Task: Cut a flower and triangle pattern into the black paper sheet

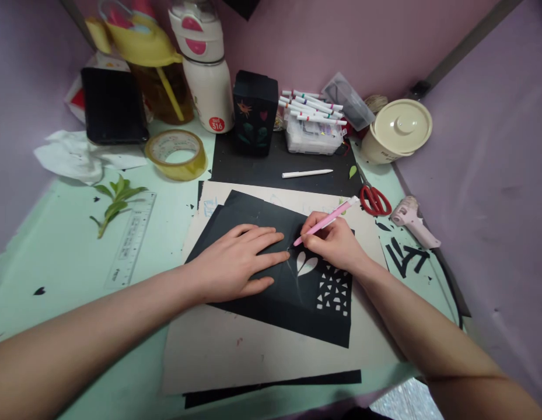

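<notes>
Head view: right hand (336, 242) clamped on pink knife (325, 221), tip on black paper (271, 303); left hand (235, 262) flat, fingers apart, beside tip

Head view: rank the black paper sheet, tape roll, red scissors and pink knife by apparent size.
1. black paper sheet
2. tape roll
3. pink knife, longer but thinner than the tape roll, so unsure
4. red scissors
</notes>
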`<state>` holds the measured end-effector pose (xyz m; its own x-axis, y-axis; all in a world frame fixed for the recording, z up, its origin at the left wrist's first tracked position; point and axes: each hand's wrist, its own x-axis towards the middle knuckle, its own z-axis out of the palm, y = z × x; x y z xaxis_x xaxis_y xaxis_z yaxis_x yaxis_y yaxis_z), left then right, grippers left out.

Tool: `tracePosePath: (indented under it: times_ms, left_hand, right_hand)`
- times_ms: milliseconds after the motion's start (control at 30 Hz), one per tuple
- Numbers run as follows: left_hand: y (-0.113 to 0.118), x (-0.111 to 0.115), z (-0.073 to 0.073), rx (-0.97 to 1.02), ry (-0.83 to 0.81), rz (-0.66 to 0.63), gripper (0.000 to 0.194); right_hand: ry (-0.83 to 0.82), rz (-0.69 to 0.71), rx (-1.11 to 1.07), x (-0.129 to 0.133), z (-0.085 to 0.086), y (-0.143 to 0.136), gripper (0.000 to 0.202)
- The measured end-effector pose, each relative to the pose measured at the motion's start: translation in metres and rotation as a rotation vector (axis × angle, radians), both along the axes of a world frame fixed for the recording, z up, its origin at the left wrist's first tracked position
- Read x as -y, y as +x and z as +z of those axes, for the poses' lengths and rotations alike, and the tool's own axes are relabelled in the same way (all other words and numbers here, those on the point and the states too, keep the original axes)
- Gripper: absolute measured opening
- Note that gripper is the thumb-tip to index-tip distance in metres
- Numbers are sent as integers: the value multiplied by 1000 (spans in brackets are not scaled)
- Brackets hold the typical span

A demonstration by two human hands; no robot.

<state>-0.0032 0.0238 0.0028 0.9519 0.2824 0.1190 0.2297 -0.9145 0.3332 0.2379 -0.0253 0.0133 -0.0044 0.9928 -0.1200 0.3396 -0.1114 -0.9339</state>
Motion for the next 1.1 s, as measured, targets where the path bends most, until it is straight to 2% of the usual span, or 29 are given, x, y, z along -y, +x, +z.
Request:
tracePosePath:
  times_ms: [133,533,1100]
  left_hand:
    - [0,0,1,-4,9,-12,46]
    - [0,-1,2,10,15,-31,45]
    - [0,-1,0,-16,11,-21,43]
  right_hand:
    - [8,-12,-26,1,1,2,2]
    - [-16,104,-27,5,-2,2,7]
    - [64,-4,37,5,-3,0,4]
